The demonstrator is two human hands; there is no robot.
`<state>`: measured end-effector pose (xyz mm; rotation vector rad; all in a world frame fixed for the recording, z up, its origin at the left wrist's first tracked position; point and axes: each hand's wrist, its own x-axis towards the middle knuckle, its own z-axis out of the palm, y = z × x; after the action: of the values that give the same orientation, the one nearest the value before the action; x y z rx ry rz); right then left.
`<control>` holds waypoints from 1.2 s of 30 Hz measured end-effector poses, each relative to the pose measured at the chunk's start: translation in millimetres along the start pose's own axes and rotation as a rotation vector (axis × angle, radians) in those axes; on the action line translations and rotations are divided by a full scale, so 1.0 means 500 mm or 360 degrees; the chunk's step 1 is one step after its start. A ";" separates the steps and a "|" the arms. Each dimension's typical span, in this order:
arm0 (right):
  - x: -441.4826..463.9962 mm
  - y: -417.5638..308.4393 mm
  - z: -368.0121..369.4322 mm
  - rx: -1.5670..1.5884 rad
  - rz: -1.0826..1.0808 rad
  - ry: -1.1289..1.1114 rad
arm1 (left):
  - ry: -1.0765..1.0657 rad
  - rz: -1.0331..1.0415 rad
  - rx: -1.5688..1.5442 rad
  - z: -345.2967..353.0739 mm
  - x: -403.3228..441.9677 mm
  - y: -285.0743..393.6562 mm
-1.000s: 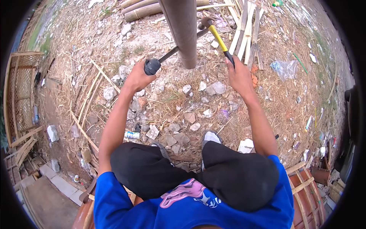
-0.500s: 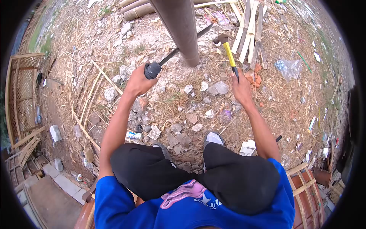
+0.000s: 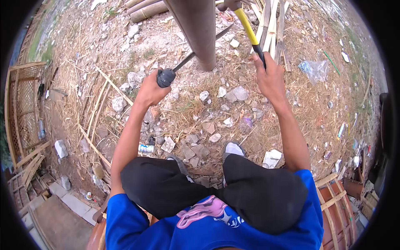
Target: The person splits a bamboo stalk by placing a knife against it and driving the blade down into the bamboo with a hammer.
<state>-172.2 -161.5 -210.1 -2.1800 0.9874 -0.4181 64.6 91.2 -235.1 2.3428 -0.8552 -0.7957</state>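
My left hand (image 3: 152,88) is closed around the black handle of a long dark blade (image 3: 184,61). The blade passes behind a thick brown pole (image 3: 201,37), and its tip shows on the pole's right side. Whether blade and pole touch is hard to tell. My right hand (image 3: 271,77) grips the black end of a hammer (image 3: 248,28) with a yellow shaft. The hammer head is raised at the top of the view, right of the pole and above the blade's tip.
Thick round poles (image 3: 148,11) lie at the top. Split strips (image 3: 271,31) lie at the upper right, near a clear plastic bag (image 3: 314,71). Stones (image 3: 237,94) and long thin strips (image 3: 93,143) cover the ground. A lattice panel (image 3: 26,112) stands at the far left.
The hammer rose from the blade's tip to beside it, then further up to the top of the view with my right hand. The blade's tip came into sight right of the pole.
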 end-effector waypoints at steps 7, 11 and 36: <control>0.028 -0.079 -0.057 0.1050 -0.0573 0.0583 | -0.0025 -0.0009 0.0000 0.003 0.006 -0.007; -0.033 0.171 0.115 -0.0158 -0.0026 -0.0032 | 0.0003 -0.0020 0.0077 -0.003 0.004 0.014; -0.019 0.052 0.042 0.0134 -0.0356 0.0190 | -0.0012 -0.0046 -0.0025 0.012 0.001 -0.005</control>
<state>-181.0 -156.6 -243.7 -2.2168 0.7751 -0.6892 61.8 91.1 -241.2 2.3447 -0.8173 -0.8205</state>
